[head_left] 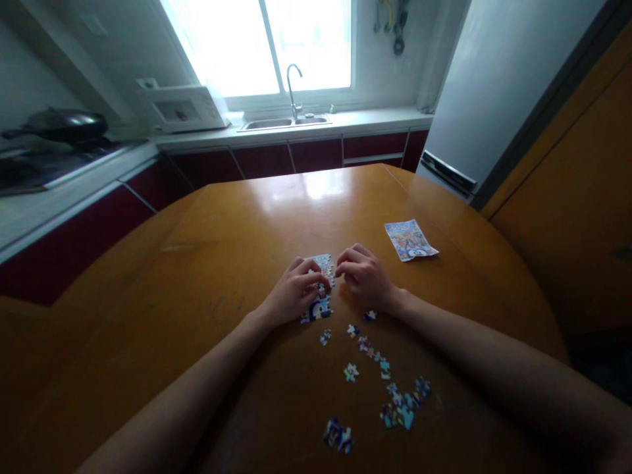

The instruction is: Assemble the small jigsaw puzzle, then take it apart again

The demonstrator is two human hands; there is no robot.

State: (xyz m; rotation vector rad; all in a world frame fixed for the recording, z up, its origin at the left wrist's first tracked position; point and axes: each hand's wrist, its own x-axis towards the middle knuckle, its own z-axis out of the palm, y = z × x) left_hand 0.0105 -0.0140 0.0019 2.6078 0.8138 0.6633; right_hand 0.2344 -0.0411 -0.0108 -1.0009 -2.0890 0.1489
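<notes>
A small part-built jigsaw [322,284] lies on the round wooden table [207,263]. My left hand [295,291] rests on the jigsaw's left side with its fingers curled and pinched against the pieces. My right hand [364,274] sits at the jigsaw's right edge, fingertips bent and pressed to it. Whether either hand holds a separate piece is hidden by the fingers. Several loose pieces [390,388] lie scattered nearer to me.
A printed picture card [409,239] lies to the right of my hands. Behind the table run a kitchen counter with a sink [284,122], a microwave [182,108] and a wok [66,125]. A fridge [494,85] stands at the right.
</notes>
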